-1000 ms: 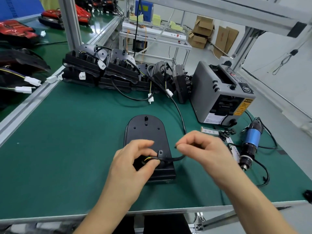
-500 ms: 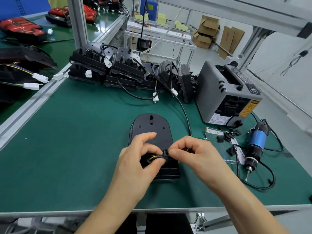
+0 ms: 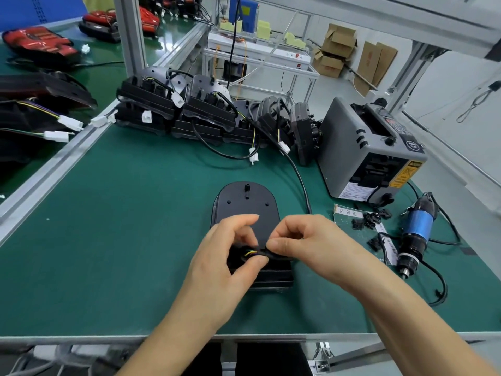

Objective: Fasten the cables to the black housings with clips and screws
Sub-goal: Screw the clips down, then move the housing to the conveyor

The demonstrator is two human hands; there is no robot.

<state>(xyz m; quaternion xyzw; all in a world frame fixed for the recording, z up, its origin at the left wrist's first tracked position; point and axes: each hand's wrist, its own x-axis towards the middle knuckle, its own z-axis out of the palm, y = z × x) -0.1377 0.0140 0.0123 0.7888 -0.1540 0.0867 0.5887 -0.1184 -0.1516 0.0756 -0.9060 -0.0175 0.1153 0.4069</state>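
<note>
On the counter [image 3: 108,240] I see my left hand [image 3: 225,267] pinching the cable [image 3: 302,185] at the housing's [image 3: 246,204] near end, my right hand [image 3: 311,245] with curled fingers [image 3: 279,245] pinching it alongside, and clips [image 3: 363,222] and driver [image 3: 416,226] lying farther right.

A green-topped desk [image 3: 108,240] fills the lower frame; a second green desk [image 3: 103,74] lies at upper left behind an aluminium post [image 3: 131,36]. At upper centre stands a white rack [image 3: 260,54]. On the pale grey floor [image 3: 339,90] at upper right rest cardboard boxes [image 3: 339,44], near a pale wall [image 3: 455,77].
</note>
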